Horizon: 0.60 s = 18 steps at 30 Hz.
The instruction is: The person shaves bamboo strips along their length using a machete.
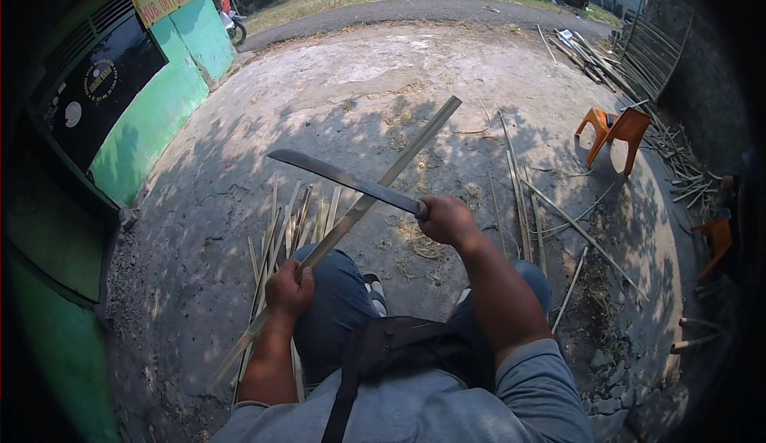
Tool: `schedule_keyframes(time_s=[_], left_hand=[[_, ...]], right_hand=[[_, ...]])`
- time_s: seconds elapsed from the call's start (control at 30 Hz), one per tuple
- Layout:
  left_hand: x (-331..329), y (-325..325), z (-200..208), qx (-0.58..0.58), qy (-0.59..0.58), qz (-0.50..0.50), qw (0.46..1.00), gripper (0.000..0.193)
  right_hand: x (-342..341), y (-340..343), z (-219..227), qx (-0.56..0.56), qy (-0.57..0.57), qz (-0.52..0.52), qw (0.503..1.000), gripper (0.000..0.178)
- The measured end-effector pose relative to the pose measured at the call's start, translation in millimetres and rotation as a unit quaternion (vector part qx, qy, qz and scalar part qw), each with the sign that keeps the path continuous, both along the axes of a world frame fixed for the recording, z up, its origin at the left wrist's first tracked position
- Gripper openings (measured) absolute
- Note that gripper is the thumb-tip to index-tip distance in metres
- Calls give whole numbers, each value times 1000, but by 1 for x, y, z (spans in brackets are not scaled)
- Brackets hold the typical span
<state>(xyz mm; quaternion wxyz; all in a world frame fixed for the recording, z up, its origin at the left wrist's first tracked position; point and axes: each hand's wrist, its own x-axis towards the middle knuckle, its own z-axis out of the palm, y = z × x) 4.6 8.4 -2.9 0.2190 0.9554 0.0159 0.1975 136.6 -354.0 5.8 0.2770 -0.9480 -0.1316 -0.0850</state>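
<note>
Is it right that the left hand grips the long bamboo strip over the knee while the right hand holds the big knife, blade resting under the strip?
Not quite. In the head view the left hand grips the bamboo strip and the right hand holds the knife, but the blade lies across the top of the strip, not under it.

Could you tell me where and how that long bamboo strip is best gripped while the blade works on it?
Probably at its lower third, where the left hand wraps the bamboo strip from the side: that stays well below where the machete in the right hand crosses it.
</note>
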Motion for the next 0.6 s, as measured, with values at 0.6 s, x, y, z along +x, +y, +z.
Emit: schedule_keyframes(time_s=[0.6], left_hand=[[-2,3,-5,24,-4,8,1000,29]], right_hand=[[-27,19,31,-145,48,57,987,17]])
